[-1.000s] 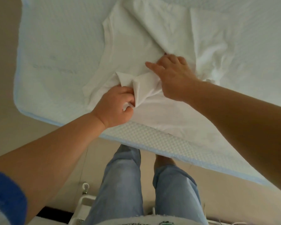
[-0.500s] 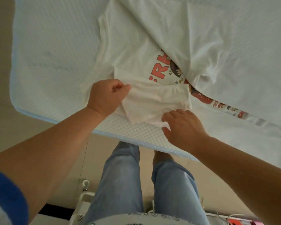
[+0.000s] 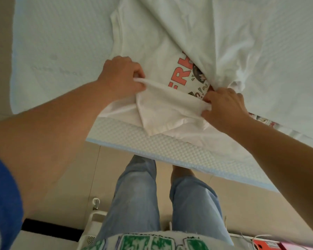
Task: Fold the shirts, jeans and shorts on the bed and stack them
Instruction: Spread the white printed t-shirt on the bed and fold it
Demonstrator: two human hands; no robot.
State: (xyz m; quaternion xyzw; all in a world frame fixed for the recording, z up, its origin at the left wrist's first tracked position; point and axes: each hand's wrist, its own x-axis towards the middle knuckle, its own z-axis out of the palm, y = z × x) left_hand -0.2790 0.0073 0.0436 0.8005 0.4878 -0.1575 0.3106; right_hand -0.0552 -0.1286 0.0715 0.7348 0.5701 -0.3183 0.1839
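White cotton T-shirt (image 3: 148, 42) lies crumpled on the bed (image 3: 61, 42), near its front edge, w/ soft matte knit, ribbed hem edges and deep diagonal folds running up to the top right. A flap of the shirt, prob. a sleeve (image 3: 170, 109), is pulled taut between both hands into a rough band w/ a pointed lower corner hanging toward the mattress edge. Left hand (image 3: 121, 76) pinches the flap's left end, fingers curled round the rolled hem; right hand (image 3: 224, 107) grips the right end, fingers curled over the fabric, thumb hidden under it. Printed graphic (image 3: 184, 74) on the shirt shows coral-red block letters and a dark cartoon shape, but a fold covers most of it and the flap cuts off the bottom, so the word can't be read in full. More print peeks out beyond the right wrist, too small to make out. Bed cover is white w/ a fine dimpled quilted texture; the side wall shows a coarser honeycomb mesh and pale blue piping (image 3: 170, 159) along the bottom edge. Shirt's top and right parts run out of frame. Below, the person's light blue denim legs (image 3: 134, 195) stand on a beige smooth floor (image 3: 242, 204); one bare foot partly tucked under the bed edge. Blue sleeve (image 3: 2, 204) at lower left, cropped. White plastic item w/ a small wheel (image 3: 96, 202) by the legs, unclear what it is.
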